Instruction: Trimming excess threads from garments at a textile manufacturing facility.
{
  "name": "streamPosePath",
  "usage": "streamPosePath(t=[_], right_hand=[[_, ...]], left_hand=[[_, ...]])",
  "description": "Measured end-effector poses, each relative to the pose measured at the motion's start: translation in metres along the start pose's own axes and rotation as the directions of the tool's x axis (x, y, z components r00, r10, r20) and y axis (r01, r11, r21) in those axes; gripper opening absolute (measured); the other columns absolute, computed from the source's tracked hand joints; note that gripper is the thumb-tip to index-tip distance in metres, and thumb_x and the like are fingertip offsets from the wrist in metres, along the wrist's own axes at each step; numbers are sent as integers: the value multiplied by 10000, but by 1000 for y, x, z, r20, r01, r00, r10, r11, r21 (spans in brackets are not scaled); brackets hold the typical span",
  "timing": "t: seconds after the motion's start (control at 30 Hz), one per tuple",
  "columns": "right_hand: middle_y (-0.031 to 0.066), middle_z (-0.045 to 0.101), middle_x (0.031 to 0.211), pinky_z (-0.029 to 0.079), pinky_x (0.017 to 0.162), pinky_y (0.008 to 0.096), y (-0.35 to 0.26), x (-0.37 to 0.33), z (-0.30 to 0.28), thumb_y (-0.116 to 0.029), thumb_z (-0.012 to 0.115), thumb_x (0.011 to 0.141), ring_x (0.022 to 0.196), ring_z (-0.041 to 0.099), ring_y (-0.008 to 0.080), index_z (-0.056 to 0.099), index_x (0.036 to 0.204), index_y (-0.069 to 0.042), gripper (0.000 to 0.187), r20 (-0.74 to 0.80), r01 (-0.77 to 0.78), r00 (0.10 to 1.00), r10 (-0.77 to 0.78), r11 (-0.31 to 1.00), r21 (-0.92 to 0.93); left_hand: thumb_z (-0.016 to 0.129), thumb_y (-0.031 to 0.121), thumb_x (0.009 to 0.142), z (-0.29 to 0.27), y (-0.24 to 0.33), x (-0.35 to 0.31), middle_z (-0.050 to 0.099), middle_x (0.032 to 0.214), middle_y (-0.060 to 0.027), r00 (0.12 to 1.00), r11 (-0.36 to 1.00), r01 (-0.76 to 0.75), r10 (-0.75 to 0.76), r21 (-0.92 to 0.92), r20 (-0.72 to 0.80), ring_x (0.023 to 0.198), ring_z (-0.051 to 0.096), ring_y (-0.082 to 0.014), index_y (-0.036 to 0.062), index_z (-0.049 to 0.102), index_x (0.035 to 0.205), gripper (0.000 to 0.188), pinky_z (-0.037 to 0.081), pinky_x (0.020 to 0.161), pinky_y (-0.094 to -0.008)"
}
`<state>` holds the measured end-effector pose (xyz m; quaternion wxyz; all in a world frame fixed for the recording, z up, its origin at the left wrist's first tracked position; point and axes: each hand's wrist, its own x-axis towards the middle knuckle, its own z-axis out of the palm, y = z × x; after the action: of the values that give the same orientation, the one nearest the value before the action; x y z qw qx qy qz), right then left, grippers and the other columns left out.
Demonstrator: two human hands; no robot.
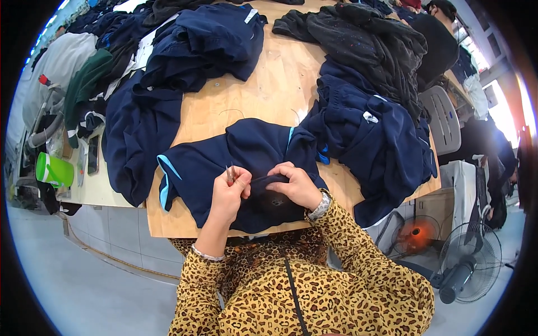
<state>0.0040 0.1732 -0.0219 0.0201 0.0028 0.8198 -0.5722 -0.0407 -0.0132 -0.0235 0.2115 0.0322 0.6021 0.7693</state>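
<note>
A navy garment with light-blue trim (196, 185) lies spread across the near edge of the wooden table. My left hand (228, 193) is closed round a small two-pronged metal tool (229, 175), which looks like thread snips, its points sticking up above the fingers. Whether those fingers also grip the cloth is hard to see. My right hand (297, 186) pinches a fold of the navy garment between thumb and fingers, a little to the right of the left hand. A small pale mark shows on the fabric below it.
Piles of navy clothing flank the wooden table (246, 101), one pile (207, 45) left and another (364, 140) right. Dark speckled garments (370, 45) lie behind. A green bucket (54, 170) and a phone (93, 154) are at left. Floor fans (471, 263) stand lower right; a person (440, 45) is beyond.
</note>
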Motion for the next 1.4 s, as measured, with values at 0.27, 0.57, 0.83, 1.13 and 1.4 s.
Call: streamPosePath(t=[0.27,0.57,0.83,1.13,1.4], right_hand=[[54,596,846,461,660,320,-23,-1,25,-26,716,696,767,541,242,655,852,-53,169,-248,396,811,-530,808,-436],[92,593,772,483,602,294,-6,14,26,12,618,800,669,602,216,592,811,-5,33,-243,245,929,-281,955,-167],[126,608,714,480,604,345,-14,25,25,-69,605,848,682,598,282,573,816,-24,64,-186,242,936,-297,932,-270],[117,603,702,478,603,362,-19,25,26,-68,618,836,687,586,289,575,799,-33,67,-169,236,939,-300,919,-315],[113,607,705,479,606,364,-23,25,27,-58,618,828,689,583,286,576,788,-33,63,-167,280,920,-354,894,-350]], left_hand=[[628,89,875,16,34,-4,538,629,11,971,901,-227,179,369,159,532,483,-45,21,589,781,122,378,485,-181],[706,154,800,-6,48,0,618,853,-115,932,716,-184,344,674,-111,691,594,-210,47,593,1122,358,489,660,-301],[693,238,803,-24,51,-13,649,812,-168,981,520,-166,5,838,192,776,630,-344,41,513,1087,390,481,674,-375],[681,241,814,-16,47,-8,642,782,-181,970,482,-181,-59,858,237,765,620,-372,55,456,1024,360,456,651,-422],[680,249,813,-11,43,-6,648,791,-181,973,481,-165,-62,861,222,779,623,-375,57,460,1026,361,460,663,-427]])
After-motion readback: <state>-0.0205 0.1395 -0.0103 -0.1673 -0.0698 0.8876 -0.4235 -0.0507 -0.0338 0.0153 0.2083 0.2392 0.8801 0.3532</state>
